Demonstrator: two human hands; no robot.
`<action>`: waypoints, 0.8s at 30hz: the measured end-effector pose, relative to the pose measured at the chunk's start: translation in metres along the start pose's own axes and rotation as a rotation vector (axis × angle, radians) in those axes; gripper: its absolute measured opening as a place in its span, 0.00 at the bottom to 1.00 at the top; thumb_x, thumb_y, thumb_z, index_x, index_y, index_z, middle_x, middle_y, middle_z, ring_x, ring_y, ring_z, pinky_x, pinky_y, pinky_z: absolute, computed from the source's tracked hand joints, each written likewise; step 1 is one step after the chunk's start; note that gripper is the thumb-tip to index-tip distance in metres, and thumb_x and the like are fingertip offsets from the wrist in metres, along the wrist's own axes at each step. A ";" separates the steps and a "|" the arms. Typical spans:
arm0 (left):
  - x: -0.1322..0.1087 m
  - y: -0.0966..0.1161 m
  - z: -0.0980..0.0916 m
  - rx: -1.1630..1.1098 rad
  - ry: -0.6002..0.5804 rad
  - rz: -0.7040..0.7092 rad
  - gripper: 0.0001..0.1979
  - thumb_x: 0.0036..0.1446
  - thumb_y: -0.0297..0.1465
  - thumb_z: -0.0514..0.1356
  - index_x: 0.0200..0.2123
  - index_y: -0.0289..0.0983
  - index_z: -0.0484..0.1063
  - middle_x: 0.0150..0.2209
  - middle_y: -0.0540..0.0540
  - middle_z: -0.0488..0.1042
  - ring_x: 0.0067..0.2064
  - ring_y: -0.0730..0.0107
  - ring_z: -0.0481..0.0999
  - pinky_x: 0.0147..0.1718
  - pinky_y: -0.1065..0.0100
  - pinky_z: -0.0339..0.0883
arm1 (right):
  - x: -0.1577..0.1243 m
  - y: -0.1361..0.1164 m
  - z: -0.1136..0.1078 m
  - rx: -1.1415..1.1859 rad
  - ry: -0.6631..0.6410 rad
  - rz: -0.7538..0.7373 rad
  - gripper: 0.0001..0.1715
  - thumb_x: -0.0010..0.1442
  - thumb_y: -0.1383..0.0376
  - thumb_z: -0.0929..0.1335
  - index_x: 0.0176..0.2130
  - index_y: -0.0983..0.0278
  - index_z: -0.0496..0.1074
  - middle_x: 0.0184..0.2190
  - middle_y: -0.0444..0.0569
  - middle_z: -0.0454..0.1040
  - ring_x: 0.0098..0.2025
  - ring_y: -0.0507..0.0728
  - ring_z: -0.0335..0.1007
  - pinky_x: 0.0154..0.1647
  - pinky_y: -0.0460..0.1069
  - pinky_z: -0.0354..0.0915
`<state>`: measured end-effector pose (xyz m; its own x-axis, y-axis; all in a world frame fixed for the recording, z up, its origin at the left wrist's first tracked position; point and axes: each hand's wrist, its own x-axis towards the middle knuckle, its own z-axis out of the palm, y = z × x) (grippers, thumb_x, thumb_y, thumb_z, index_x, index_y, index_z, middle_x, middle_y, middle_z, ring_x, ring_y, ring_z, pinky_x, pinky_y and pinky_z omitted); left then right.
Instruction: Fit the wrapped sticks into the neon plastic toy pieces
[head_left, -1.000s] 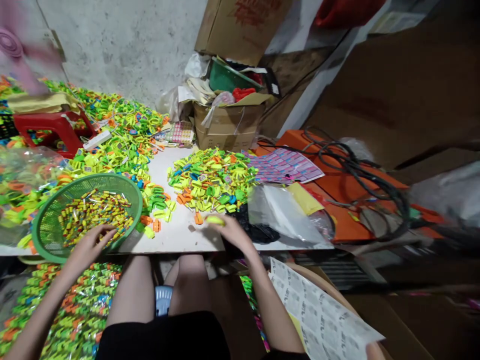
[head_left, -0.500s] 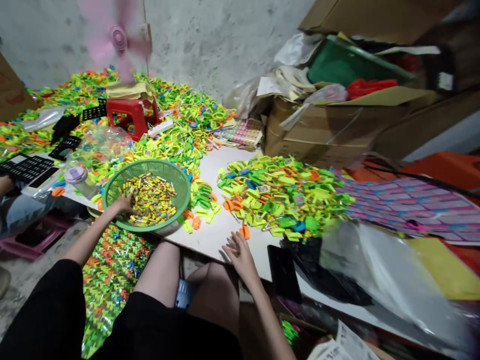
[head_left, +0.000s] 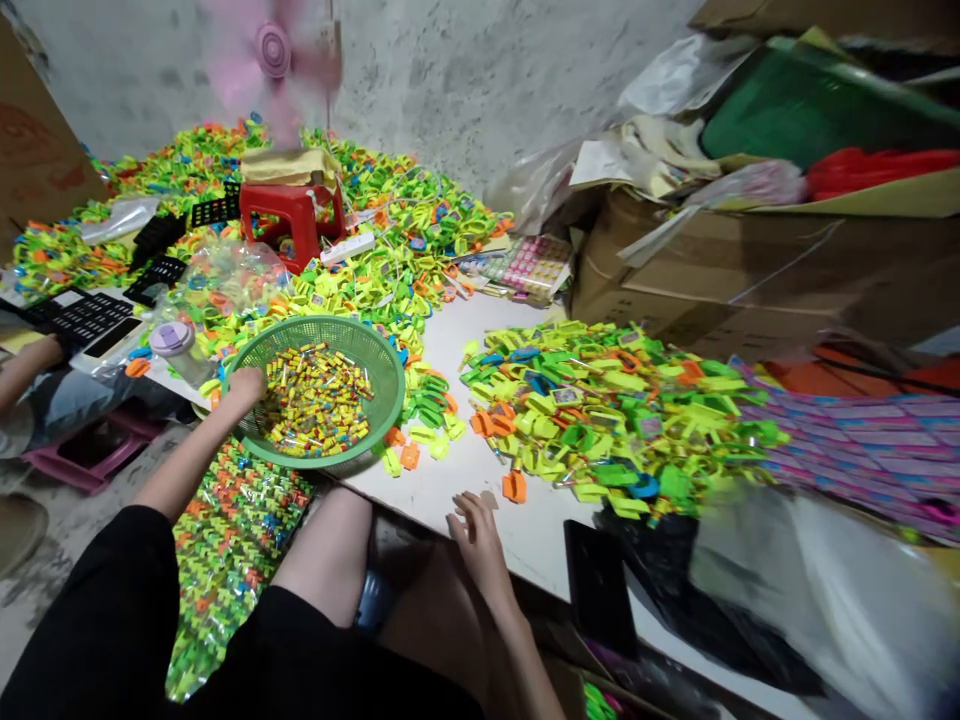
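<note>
left hand (head_left: pixel 244 385) in green basket (head_left: pixel 322 322), grip unclear among yellow pieces (head_left: pixel 319 400); right hand (head_left: pixel 480 535) spread, empty, at table (head_left: pixel 457 460) near edge; risk: leaning may tip overhanging basket

A round green mesh basket (head_left: pixel 384 372) is set upright at the near edge of the white table (head_left: pixel 465 470). It is filled with a loose heap of small yellow pieces (head_left: pixel 322 400), flecked with red and blue, which are touched at the left side by the left hand (head_left: pixel 244 385).

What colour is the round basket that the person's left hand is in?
The basket is green, with a mesh wall; the head view shows it best.
</note>
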<state>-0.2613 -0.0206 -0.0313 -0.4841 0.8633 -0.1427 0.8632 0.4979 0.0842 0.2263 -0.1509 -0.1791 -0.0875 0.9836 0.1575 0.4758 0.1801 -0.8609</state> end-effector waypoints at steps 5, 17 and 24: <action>0.008 0.014 0.011 0.038 -0.014 0.002 0.14 0.58 0.31 0.53 0.39 0.26 0.74 0.41 0.25 0.76 0.44 0.46 0.76 0.41 0.58 0.70 | 0.003 -0.001 0.012 -0.020 0.022 0.005 0.22 0.60 0.54 0.63 0.48 0.64 0.69 0.52 0.60 0.66 0.41 0.58 0.71 0.39 0.55 0.71; 0.033 0.031 0.035 -0.085 -0.012 0.091 0.21 0.61 0.39 0.54 0.50 0.28 0.65 0.50 0.30 0.71 0.49 0.53 0.73 0.45 0.63 0.67 | -0.005 0.002 0.029 -0.130 0.139 -0.116 0.16 0.63 0.59 0.60 0.43 0.64 0.72 0.45 0.56 0.72 0.50 0.61 0.67 0.52 0.60 0.65; 0.031 0.025 0.037 -0.139 -0.034 0.089 0.22 0.61 0.43 0.54 0.49 0.31 0.64 0.45 0.34 0.75 0.44 0.57 0.76 0.41 0.66 0.67 | -0.006 -0.004 0.038 -0.264 0.207 -0.130 0.16 0.64 0.62 0.59 0.40 0.64 0.73 0.42 0.55 0.74 0.45 0.60 0.68 0.47 0.58 0.66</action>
<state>-0.2489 0.0156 -0.0701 -0.3995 0.9023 -0.1618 0.8731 0.4283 0.2328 0.1916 -0.1577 -0.1954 0.0038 0.9270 0.3750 0.6846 0.2710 -0.6767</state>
